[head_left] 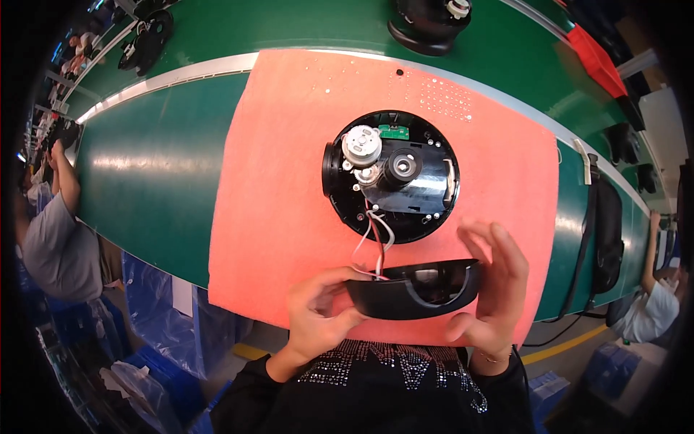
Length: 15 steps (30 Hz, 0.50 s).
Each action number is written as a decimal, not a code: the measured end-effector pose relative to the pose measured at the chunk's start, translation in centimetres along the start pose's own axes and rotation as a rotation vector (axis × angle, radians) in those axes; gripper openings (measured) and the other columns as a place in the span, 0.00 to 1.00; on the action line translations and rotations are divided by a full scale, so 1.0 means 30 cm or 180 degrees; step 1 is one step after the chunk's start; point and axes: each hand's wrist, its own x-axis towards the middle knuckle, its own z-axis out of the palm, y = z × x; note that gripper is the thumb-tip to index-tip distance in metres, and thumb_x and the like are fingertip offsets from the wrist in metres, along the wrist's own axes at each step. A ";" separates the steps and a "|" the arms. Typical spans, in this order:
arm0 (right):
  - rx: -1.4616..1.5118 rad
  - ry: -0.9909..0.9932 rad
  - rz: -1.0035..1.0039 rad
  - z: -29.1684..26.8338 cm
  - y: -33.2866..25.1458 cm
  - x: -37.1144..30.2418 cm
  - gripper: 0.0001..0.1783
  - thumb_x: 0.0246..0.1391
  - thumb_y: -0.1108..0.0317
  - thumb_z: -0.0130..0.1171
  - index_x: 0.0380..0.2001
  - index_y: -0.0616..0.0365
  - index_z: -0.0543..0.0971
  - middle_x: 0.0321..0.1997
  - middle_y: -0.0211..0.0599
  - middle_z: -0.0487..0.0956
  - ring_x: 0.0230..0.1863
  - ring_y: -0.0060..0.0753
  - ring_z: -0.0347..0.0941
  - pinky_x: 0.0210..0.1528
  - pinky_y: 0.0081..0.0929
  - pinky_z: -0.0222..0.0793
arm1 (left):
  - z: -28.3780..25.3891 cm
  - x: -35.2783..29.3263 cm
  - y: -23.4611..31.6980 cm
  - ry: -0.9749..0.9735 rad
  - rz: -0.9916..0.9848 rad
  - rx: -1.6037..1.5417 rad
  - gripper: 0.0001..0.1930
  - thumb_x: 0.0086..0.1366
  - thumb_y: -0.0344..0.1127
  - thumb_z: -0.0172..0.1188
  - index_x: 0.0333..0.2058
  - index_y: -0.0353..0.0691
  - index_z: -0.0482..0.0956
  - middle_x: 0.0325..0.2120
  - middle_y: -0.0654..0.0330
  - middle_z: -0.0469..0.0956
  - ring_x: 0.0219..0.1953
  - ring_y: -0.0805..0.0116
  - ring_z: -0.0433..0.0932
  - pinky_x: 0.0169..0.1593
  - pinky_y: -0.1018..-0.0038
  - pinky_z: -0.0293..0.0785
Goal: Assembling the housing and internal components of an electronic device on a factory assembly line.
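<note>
At lower centre of the frame, a curved black shell is held tilted above the near part of a salmon-pink mat. The left hand pinches its left end between thumb and fingers; the right hand stands at its right end, fingers spread and slightly blurred, and whether they touch it cannot be told. Thin red and white wires run from the round black assembly, at the centre, to the shell's left rim, where their ends are hidden. Pulling the shell farther away could strain these wires; bringing it closer carelessly could trap them under an edge. With one pinch as the only evident hold, the shell could also swivel or slip. A sleeve or knock could scatter the small shiny pieces set in rows at upper right of the mat.

Beneath the mat lies a green bench. Blue bins appear at lower left; co-workers sit at the left and right edges.
</note>
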 end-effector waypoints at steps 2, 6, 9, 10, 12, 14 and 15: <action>0.0129 -0.0253 0.0300 -0.047 -0.008 -0.008 0.39 0.31 0.60 0.71 0.49 0.64 0.69 0.45 0.48 0.75 0.44 0.46 0.72 0.48 0.37 0.66 | -0.021 0.003 -0.015 -0.0142 0.0002 -0.0217 0.20 0.50 0.24 0.66 0.41 0.26 0.71 0.39 0.50 0.74 0.42 0.65 0.75 0.48 0.73 0.71; -0.0131 -0.0734 0.0160 -0.049 -0.019 -0.027 0.26 0.33 0.74 0.65 0.43 0.63 0.75 0.37 0.42 0.78 0.33 0.37 0.75 0.34 0.25 0.71 | -0.020 -0.008 -0.022 -0.0119 0.0110 -0.0196 0.21 0.51 0.24 0.65 0.42 0.27 0.68 0.40 0.51 0.73 0.44 0.66 0.74 0.50 0.73 0.70; -0.0499 -0.0789 0.0266 -0.043 -0.033 -0.001 0.27 0.35 0.72 0.66 0.44 0.64 0.74 0.36 0.43 0.77 0.32 0.35 0.75 0.32 0.25 0.70 | -0.004 -0.004 -0.016 0.0115 -0.0004 0.0070 0.24 0.52 0.25 0.65 0.45 0.27 0.65 0.40 0.52 0.73 0.43 0.67 0.74 0.49 0.73 0.70; -0.0498 -0.0765 0.0243 -0.047 -0.037 0.013 0.27 0.35 0.72 0.66 0.44 0.64 0.74 0.36 0.43 0.77 0.32 0.35 0.75 0.32 0.25 0.70 | -0.005 -0.007 -0.011 0.0092 0.0017 0.0081 0.24 0.52 0.25 0.65 0.45 0.27 0.65 0.40 0.52 0.73 0.43 0.67 0.74 0.49 0.73 0.70; -0.0566 -0.0956 0.0239 -0.062 -0.058 0.035 0.29 0.37 0.70 0.66 0.47 0.64 0.72 0.42 0.46 0.76 0.33 0.38 0.75 0.36 0.27 0.71 | -0.004 -0.024 -0.003 0.0062 -0.0198 -0.0303 0.27 0.51 0.25 0.66 0.47 0.28 0.62 0.40 0.53 0.72 0.43 0.69 0.73 0.48 0.74 0.70; -0.0443 -0.1254 0.0223 -0.098 -0.089 0.094 0.29 0.38 0.69 0.66 0.48 0.64 0.72 0.46 0.46 0.75 0.34 0.38 0.74 0.39 0.28 0.70 | 0.005 -0.019 0.013 0.0020 -0.0301 -0.0483 0.27 0.53 0.28 0.65 0.48 0.28 0.62 0.41 0.53 0.72 0.44 0.68 0.73 0.48 0.74 0.70; -0.0310 -0.1585 0.0220 -0.110 -0.091 0.123 0.30 0.39 0.68 0.67 0.49 0.64 0.71 0.50 0.47 0.74 0.36 0.38 0.74 0.42 0.29 0.70 | 0.004 -0.018 0.018 0.0012 -0.0414 -0.0665 0.28 0.54 0.30 0.65 0.49 0.28 0.61 0.42 0.53 0.72 0.44 0.68 0.73 0.49 0.74 0.70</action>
